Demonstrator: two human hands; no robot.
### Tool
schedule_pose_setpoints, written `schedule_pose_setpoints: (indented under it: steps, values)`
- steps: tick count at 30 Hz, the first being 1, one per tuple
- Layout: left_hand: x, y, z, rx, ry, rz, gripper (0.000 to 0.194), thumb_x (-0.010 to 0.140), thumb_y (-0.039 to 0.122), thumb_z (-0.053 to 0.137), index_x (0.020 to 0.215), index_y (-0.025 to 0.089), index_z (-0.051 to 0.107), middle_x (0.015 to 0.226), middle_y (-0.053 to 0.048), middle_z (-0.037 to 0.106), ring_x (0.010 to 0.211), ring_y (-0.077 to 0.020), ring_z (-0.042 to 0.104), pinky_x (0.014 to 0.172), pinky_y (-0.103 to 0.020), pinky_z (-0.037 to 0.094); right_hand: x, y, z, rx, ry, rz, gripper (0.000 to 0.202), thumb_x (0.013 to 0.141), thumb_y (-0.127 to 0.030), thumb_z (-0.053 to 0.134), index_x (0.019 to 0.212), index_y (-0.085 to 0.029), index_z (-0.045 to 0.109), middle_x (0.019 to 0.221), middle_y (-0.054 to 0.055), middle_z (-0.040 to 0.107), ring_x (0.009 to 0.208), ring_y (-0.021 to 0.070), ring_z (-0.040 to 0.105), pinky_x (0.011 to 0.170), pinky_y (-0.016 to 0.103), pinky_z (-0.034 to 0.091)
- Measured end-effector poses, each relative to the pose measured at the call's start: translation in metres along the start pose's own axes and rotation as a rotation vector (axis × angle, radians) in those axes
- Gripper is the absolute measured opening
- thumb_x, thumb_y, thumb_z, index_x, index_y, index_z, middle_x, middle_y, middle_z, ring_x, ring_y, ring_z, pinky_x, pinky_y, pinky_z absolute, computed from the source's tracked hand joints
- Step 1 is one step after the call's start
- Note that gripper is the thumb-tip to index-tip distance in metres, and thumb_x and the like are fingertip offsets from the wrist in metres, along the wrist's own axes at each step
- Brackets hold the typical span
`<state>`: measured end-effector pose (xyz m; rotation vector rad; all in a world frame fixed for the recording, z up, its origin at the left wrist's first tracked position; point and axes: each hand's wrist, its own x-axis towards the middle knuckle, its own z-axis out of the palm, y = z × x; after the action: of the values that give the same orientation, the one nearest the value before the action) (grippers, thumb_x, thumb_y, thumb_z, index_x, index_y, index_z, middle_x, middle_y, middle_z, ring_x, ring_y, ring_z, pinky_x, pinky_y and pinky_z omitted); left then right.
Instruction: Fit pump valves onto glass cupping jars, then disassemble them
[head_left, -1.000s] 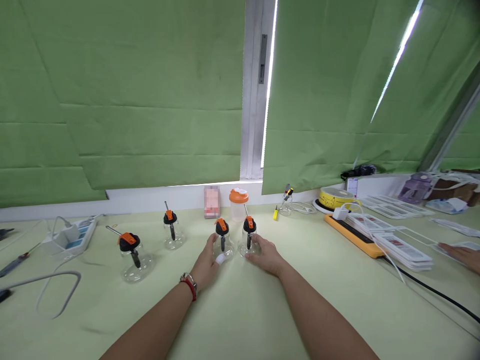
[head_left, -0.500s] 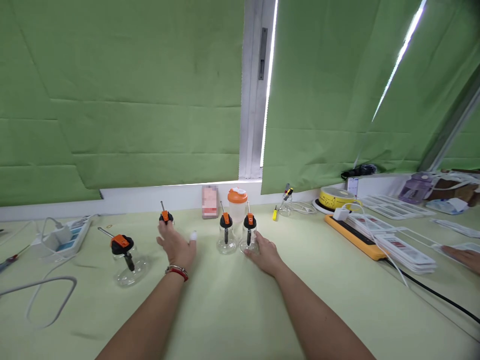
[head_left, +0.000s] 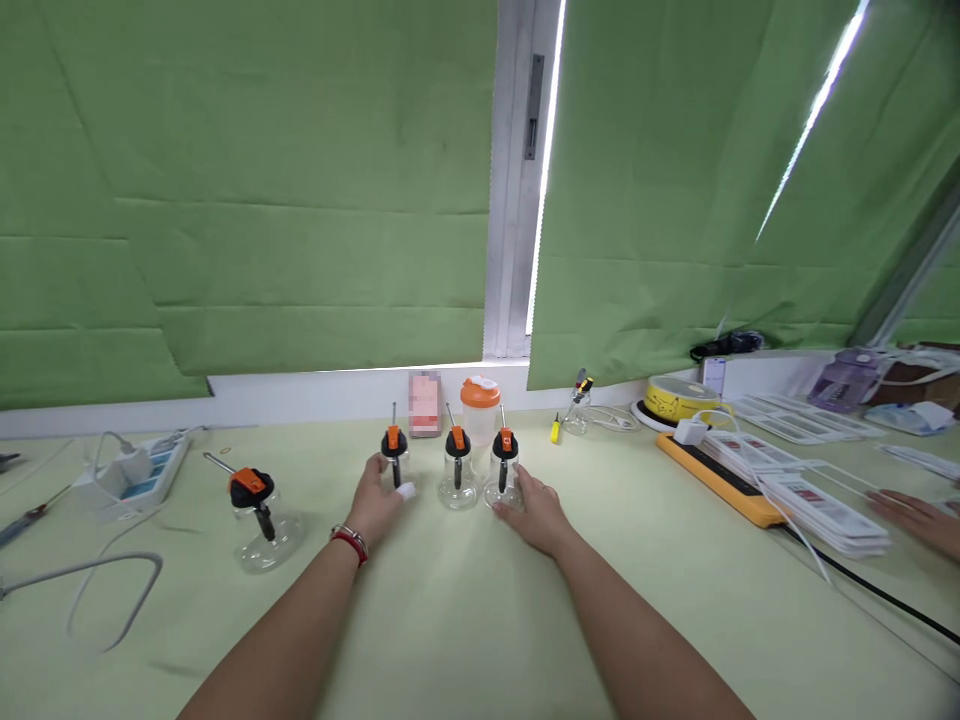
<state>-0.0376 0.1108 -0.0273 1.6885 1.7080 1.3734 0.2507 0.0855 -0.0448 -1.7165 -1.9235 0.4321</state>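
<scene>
My left hand (head_left: pixel 377 503) is wrapped round the lower part of a glass jar with a black and orange lid (head_left: pixel 394 441). A similar jar (head_left: pixel 458 468) stands upright in the middle, untouched. To its right, my right hand (head_left: pixel 536 510) grips the base of another such jar (head_left: pixel 505 460). These jars form a row with small gaps between them. A further jar with a black and orange lid (head_left: pixel 259 510) stands apart on the left. Each lid has a thin metal spout.
Behind the row are a cup with an orange lid (head_left: pixel 479 410) and a pink box (head_left: pixel 424 404). Power strips lie left (head_left: pixel 142 480) and right (head_left: pixel 716 478), with cables. Small tools (head_left: pixel 581 395), a yellow tin (head_left: pixel 671 398), stacked white cards (head_left: pixel 825 510) and another person's hand (head_left: pixel 911 515) are further right.
My left hand has moved right with its jar, bringing it beside the middle jar. My right hand stays at its jar. The view has shifted slightly.
</scene>
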Motion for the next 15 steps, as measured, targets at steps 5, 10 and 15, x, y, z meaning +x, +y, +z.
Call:
schedule_pose_setpoints:
  steps: [5,10,15]
  values:
    - [-0.016,0.019,0.003,0.012,-0.147,0.151,0.066,0.068,0.029,0.066,0.128,0.020,0.038,0.126,-0.013,0.052,0.120,-0.0277,0.047,0.098,-0.041,0.037,-0.001,0.001,0.000,0.001,0.002,-0.018,0.082,0.077,-0.055,0.054,0.142,-0.017,0.023,0.135,0.012,0.046,0.127,0.0267,0.038,0.103,0.037,0.024]
    - [-0.024,0.022,-0.040,0.408,0.192,0.421,0.060,0.073,0.028,0.059,0.128,0.017,0.038,0.143,-0.018,0.034,0.136,-0.0343,0.019,0.107,-0.057,-0.001,-0.001,0.003,0.001,0.001,0.007,-0.031,0.082,0.077,-0.055,0.053,0.142,-0.015,0.023,0.135,0.013,0.045,0.127,0.0273,0.037,0.102,0.037,0.024]
    - [-0.027,0.009,-0.100,0.540,0.655,0.293,0.072,0.068,0.039,0.064,0.130,0.015,0.034,0.144,-0.020,0.027,0.133,-0.0396,0.020,0.103,-0.062,-0.003,-0.003,0.001,0.001,-0.016,0.008,-0.020,0.082,0.077,-0.054,0.052,0.142,-0.015,0.022,0.135,0.014,0.045,0.127,0.0275,0.037,0.102,0.038,0.025]
